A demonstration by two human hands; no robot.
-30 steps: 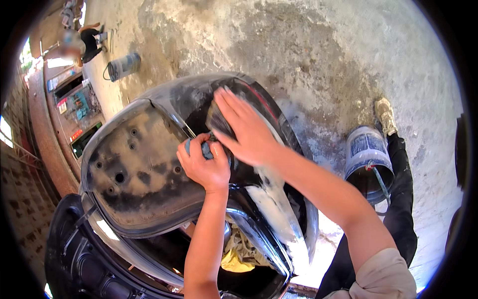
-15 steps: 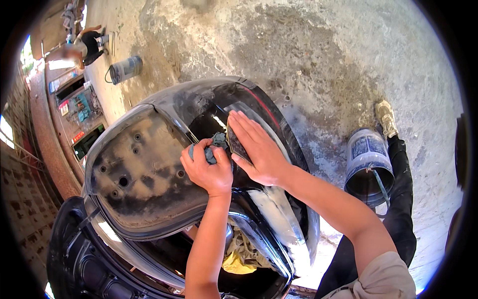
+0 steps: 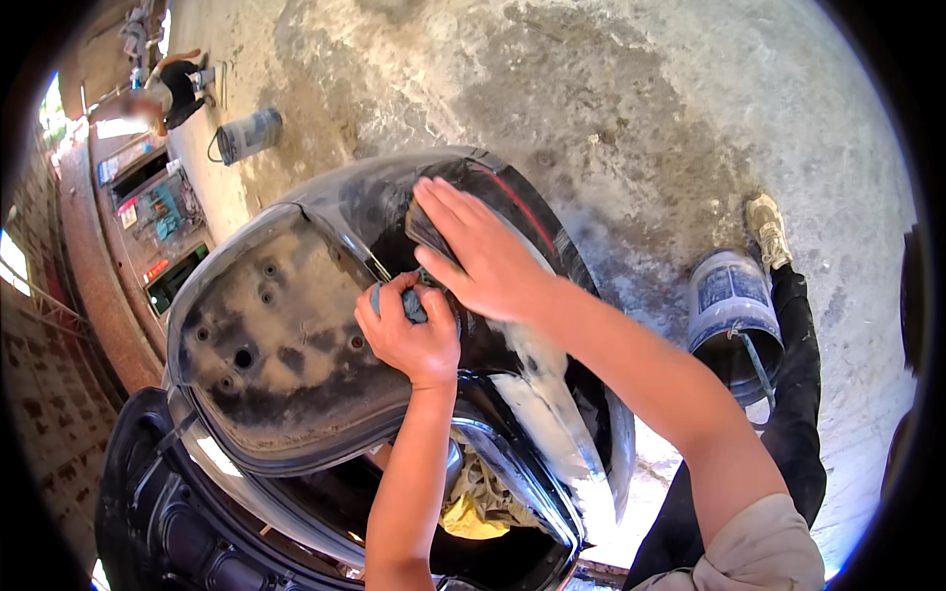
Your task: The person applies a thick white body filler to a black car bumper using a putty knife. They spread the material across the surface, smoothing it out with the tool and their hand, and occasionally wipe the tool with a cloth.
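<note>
My right hand point(image 3: 488, 258) lies with fingers stretched along a dark flat sanding pad point(image 3: 424, 229), its thumb hooked at the near edge, pressing it on the black car body point(image 3: 379, 197). My left hand point(image 3: 419, 345), just below and left of it, is closed round a wet blue-grey rag point(image 3: 412, 307), partly hidden by the fingers. A pale sanded patch point(image 3: 537, 394) runs down the panel under my right forearm. Left of my hands is a dusty, brown-stained panel point(image 3: 296, 345) with several holes.
A blue-and-white bucket point(image 3: 729, 295) stands by my leg and shoe point(image 3: 767, 231) on the right. Another bucket point(image 3: 249, 136) lies on the concrete at the upper left, with a person point(image 3: 182, 94) beyond. Yellow cloth point(image 3: 473, 517) shows in the opening below; a black lining panel point(image 3: 187, 532) is lower left.
My right hand has slid the sanding pad up and left across the panel, away from the rag. My left hand has stayed nearly in place, still gripping the rag.
</note>
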